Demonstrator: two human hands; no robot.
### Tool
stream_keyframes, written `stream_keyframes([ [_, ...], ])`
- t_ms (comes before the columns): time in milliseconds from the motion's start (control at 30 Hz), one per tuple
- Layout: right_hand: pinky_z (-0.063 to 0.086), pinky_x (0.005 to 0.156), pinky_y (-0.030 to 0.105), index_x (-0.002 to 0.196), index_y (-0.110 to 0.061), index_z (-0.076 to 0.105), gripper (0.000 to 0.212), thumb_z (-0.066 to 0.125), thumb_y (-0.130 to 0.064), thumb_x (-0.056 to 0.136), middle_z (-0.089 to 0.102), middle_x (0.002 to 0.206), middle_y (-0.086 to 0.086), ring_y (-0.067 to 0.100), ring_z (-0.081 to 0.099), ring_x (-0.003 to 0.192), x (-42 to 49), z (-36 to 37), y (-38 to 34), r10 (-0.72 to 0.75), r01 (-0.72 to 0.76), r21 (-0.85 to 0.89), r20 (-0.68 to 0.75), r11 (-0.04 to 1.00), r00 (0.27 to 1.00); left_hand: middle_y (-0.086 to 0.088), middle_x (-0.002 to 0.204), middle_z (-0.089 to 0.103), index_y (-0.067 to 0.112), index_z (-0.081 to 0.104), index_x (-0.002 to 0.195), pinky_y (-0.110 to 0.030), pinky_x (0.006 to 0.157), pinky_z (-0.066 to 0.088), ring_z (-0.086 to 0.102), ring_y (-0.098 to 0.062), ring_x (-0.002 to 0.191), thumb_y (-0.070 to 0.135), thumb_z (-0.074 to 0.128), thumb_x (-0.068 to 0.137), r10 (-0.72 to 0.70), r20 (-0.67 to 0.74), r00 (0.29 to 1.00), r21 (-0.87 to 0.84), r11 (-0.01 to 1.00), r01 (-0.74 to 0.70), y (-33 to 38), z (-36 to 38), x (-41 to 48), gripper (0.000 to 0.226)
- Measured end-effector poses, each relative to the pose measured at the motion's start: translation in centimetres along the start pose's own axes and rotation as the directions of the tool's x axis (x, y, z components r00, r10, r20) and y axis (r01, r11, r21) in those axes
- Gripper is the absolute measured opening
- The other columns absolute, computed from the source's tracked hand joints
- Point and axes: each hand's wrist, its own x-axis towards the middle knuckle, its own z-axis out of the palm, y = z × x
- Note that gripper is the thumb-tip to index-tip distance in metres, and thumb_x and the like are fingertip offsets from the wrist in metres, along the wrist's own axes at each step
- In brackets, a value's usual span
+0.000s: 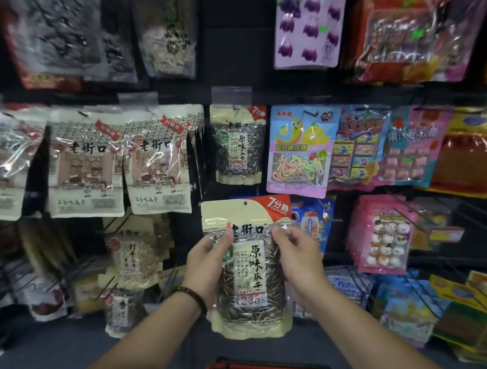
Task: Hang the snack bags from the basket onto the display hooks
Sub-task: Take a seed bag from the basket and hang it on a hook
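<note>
Held bag: a sunflower-seed bag (253, 273), beige with a clear window and a red corner, is upright in mid-air near the middle of the scene, in front of the display wall, with its small hang hole at the top centre.
Left hand: the left hand (209, 258) grips the bag's left edge, thumb on the front; a dark bracelet (194, 294) sits on the wrist.
Right hand: the right hand (297, 256) grasps the right edge, fingertips curled onto the front.
Basket: a red basket (250, 364) with a black rim lies at the near edge, below the bag; its contents are out of view.
Matching bag: the same kind of seed bag (238, 148) hangs farther up, above the held one.
Left neighbours: larger beige bags (86, 167) hang in a row to the left.
Right neighbours: a pastel candy bag (299, 151) hangs just right of the matching bag; a pink bag (385, 235) hangs lower right.
</note>
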Motion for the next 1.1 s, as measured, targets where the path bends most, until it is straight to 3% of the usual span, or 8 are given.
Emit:
stream_keyframes([
  [100,0.044,0.055,0.022,0.071,-0.031,0.07,0.036,0.065,-0.048,0.102,0.061,0.049,-0.015,0.003,0.06,0.05,1.8,1.0,-2.4,-0.029,0.025,-0.072,-0.051,0.997,0.998,-0.003,0.119,0.081,0.021,0.074,0.12,-0.06,0.105,0.055,0.075,-0.031,0.115,0.066,0.086,0.072,0.042,-0.093,0.995,0.016,0.999,-0.041,3.0,0.9,2.0,0.067],
  [200,0.055,0.075,0.048,0.08,-0.016,0.068,0.042,0.068,-0.054,0.099,0.076,0.07,0.001,0.032,0.072,0.076,3.7,2.4,-5.4,-0.002,0.001,-0.057,-0.014,0.998,1.0,0.002,0.117,0.078,0.028,0.074,0.103,-0.056,0.108,0.051,0.069,-0.026,0.116,0.065,0.084,0.077,0.075,-0.186,0.98,-0.006,0.997,-0.077,6.0,1.2,4.4,0.047],
  [333,0.057,0.078,0.037,0.089,-0.021,0.073,0.036,0.077,-0.056,0.092,0.082,0.085,-0.007,0.021,0.077,0.089,6.0,4.2,-8.5,-0.036,0.035,0.075,0.014,0.997,0.999,0.009,0.112,0.067,0.032,0.064,0.095,-0.043,0.097,0.048,0.062,-0.015,0.098,0.072,0.076,0.081,0.164,-0.218,0.962,0.111,0.984,-0.142,9.0,1.5,7.7,0.044],
  [533,0.058,0.101,0.056,0.104,-0.01,0.077,0.027,0.078,-0.037,0.097,0.083,0.102,0.009,0.033,0.077,0.101,10.9,5.3,-13.2,-0.051,0.053,0.143,-0.015,0.988,0.999,0.028,0.09,0.038,0.032,0.06,0.127,-0.055,0.11,0.046,0.047,-0.002,0.081,0.062,0.08,0.084,0.241,-0.264,0.934,0.148,0.967,-0.207,13.4,2.7,11.8,0.056],
  [767,0.056,0.074,0.035,0.092,-0.015,0.075,0.022,0.078,-0.036,0.098,0.081,0.087,0.007,0.023,0.076,0.086,14.9,6.1,-15.9,-0.131,0.132,0.176,-0.019,0.975,0.991,0.021,0.085,0.058,0.039,0.056,0.077,-0.045,0.094,0.049,0.057,-0.009,0.083,0.092,0.064,0.07,0.318,-0.309,0.896,0.248,0.937,-0.246,16.7,3.8,14.2,0.054],
  [900,0.056,0.067,0.031,0.097,-0.01,0.077,0.027,0.077,-0.037,0.098,0.084,0.087,0.002,0.02,0.079,0.083,15.8,6.4,-16.6,-0.129,0.129,0.167,-0.007,0.978,0.992,0.009,0.098,0.072,0.032,0.069,0.089,-0.054,0.103,0.053,0.067,-0.026,0.104,0.098,0.059,0.058,0.304,-0.347,0.887,0.268,0.939,-0.217,17.7,4.0,14.6,0.073],
  [1033,0.065,0.085,0.047,0.098,-0.009,0.077,0.027,0.077,-0.035,0.097,0.084,0.092,0.008,0.031,0.081,0.091,16.3,6.4,-17.0,-0.094,0.093,0.135,0.001,0.986,0.996,-0.002,0.143,0.063,0.027,0.063,0.141,-0.049,0.11,0.048,0.06,-0.03,0.128,0.089,0.063,0.067,0.243,-0.367,0.898,0.198,0.964,-0.18,18.0,4.5,15.5,0.096],
  [1100,0.062,0.095,0.059,0.1,-0.007,0.077,0.029,0.077,-0.035,0.096,0.083,0.096,0.015,0.038,0.079,0.096,16.6,6.4,-17.1,-0.065,0.065,0.133,-0.006,0.989,0.998,0.0,0.128,0.069,0.021,0.058,0.149,-0.035,0.089,0.05,0.064,-0.024,0.113,0.077,0.067,0.08,0.253,-0.377,0.891,0.17,0.964,-0.202,18.0,4.9,15.9,0.09],
])
